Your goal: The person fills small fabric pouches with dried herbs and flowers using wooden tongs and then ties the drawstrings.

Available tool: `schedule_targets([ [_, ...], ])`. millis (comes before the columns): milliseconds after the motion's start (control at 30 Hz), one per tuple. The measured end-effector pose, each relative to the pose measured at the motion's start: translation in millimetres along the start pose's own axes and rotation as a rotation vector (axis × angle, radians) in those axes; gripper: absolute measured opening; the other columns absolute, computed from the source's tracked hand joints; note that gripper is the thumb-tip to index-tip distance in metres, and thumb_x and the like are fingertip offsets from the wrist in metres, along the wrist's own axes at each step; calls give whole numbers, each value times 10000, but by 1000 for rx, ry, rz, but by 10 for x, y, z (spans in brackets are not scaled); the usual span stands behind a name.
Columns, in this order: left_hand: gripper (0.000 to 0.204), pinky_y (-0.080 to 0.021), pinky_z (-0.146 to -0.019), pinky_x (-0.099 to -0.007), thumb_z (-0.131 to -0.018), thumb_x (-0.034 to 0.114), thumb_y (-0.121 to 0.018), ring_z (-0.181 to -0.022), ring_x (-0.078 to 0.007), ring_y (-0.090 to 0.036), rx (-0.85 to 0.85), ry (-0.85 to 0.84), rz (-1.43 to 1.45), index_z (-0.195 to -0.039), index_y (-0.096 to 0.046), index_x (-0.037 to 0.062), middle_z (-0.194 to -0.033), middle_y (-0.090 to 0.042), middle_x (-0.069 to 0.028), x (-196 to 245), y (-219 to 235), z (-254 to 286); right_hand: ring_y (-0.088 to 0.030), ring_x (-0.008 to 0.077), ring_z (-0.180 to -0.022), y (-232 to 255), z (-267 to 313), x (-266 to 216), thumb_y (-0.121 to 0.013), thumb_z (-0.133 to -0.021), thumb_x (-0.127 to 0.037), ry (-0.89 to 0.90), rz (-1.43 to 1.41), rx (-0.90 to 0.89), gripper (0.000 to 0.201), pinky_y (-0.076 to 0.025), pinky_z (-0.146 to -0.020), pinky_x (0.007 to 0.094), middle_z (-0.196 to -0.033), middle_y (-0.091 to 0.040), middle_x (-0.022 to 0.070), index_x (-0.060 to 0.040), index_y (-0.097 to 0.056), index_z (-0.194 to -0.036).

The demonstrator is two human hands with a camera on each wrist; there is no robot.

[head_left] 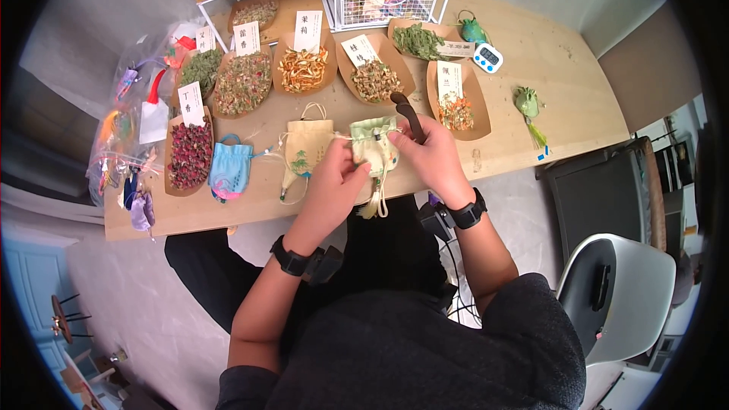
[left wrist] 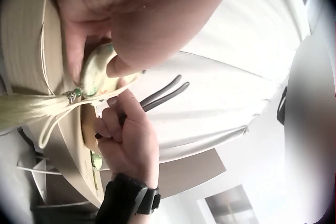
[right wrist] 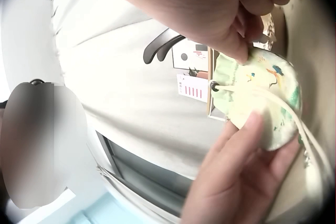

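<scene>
My left hand (head_left: pixel 339 175) pinches a pale green drawstring pouch (head_left: pixel 373 153) between thumb and fingers, above the table's front edge. It has a printed pattern, a gathered top and a cream cord with a tassel (head_left: pixel 374 206) hanging below. At its right side, my right hand (head_left: pixel 433 159) pinches the pouch near the gathered neck. Curled in that same hand are dark tongs (left wrist: pixel 165 94), their two arms sticking out past the fingers. A bead (right wrist: pixel 213 86) sits on the cord at the neck. Beside my left hand lies a beige drawstring pouch (head_left: pixel 305 148).
Paper trays of dried herbs with labels line the table (head_left: pixel 547 53), including rosebuds (head_left: pixel 190 156) and orange peel-like strips (head_left: pixel 304 70). A blue pouch (head_left: pixel 231 167), a white timer (head_left: pixel 487 58), a green tasselled pouch (head_left: pixel 528 106) and a wire basket (head_left: pixel 387 6) are also there. Plastic-bagged ornaments (head_left: pixel 125 129) lie left.
</scene>
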State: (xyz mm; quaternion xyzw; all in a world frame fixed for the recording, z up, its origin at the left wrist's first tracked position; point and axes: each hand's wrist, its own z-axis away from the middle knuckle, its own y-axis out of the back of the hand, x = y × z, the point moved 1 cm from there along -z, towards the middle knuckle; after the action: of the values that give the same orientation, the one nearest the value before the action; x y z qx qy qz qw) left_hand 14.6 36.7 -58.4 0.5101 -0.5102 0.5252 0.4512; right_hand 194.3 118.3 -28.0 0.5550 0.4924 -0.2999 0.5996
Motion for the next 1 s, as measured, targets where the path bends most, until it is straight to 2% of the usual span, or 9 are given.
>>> schedule_targets([
  [67,244,-559,-852,-345,-996,110,-639,-1023,-237,-704,128,-100,-186,-1204,-596,-8,-1131,-673,-133,88,30,75,-516,158,-624,11,-52,15,-767,-906,-172,-13,118,-24,211,-457,-615,333,-677,-592,75,25,-697,-936],
  [167,305,-530,-935,-410,-936,127,-691,-1117,-337,-652,175,-274,-962,-1204,-611,8,-1177,-646,-184,292,129,182,-623,286,-644,-53,-127,82,-766,-885,-208,-38,252,-23,234,-497,-638,402,-718,-660,157,16,-709,-923],
  [300,410,-437,-1050,-503,-891,201,-734,-1255,-384,-542,230,-382,-1199,-1253,-631,37,-1300,-587,-185,234,119,190,-702,402,-795,-155,-130,-15,-755,-870,-228,-46,402,63,227,-543,-709,469,-815,-719,206,-17,-734,-949],
  [433,437,-387,-1094,-559,-880,272,-747,-1297,-387,-504,173,-520,-1240,-1248,-652,57,-1342,-561,-179,235,23,195,-718,395,-859,-122,-22,-98,-756,-853,-190,-3,357,139,224,-568,-762,464,-888,-742,200,-36,-727,-1013],
  [500,444,-380,-1102,-565,-874,287,-753,-1300,-385,-503,81,-574,-1225,-1244,-661,60,-1340,-562,-176,251,-79,194,-665,259,-686,10,53,-140,-767,-894,-184,31,328,189,230,-514,-656,379,-778,-699,138,-8,-707,-1031],
  [667,427,-367,-1128,-554,-873,283,-748,-1306,-379,-511,-50,-560,-1183,-1225,-669,53,-1323,-578,-166,151,-183,128,-578,157,-656,724,44,-95,-721,-943,-236,-24,375,324,248,-478,-633,334,-709,-636,87,3,-720,-1011],
  [733,406,-362,-1135,-557,-882,283,-740,-1309,-380,-514,-39,-558,-1187,-1200,-665,42,-1312,-589,-174,132,-152,88,-737,349,-834,1240,-97,-29,-739,-910,-272,-91,463,430,308,-561,-755,421,-897,-754,199,-3,-738,-1058],
  [833,379,-349,-1147,-567,-897,286,-728,-1321,-386,-514,-34,-552,-1206,-1156,-654,20,-1301,-607,-191,136,-99,25,-727,421,-938,2139,-416,547,-721,-899,-416,-243,724,685,459,-565,-802,479,-967,-738,270,17,-748,-1048],
  [1000,383,-318,-1168,-590,-916,296,-716,-1340,-388,-512,-44,-525,-1219,-1138,-623,-1,-1291,-632,-202,161,-7,-66,-724,454,-897,3004,-794,1276,-786,-768,-555,-401,822,540,711,-555,-779,472,-898,-710,343,139,-721,-905],
])
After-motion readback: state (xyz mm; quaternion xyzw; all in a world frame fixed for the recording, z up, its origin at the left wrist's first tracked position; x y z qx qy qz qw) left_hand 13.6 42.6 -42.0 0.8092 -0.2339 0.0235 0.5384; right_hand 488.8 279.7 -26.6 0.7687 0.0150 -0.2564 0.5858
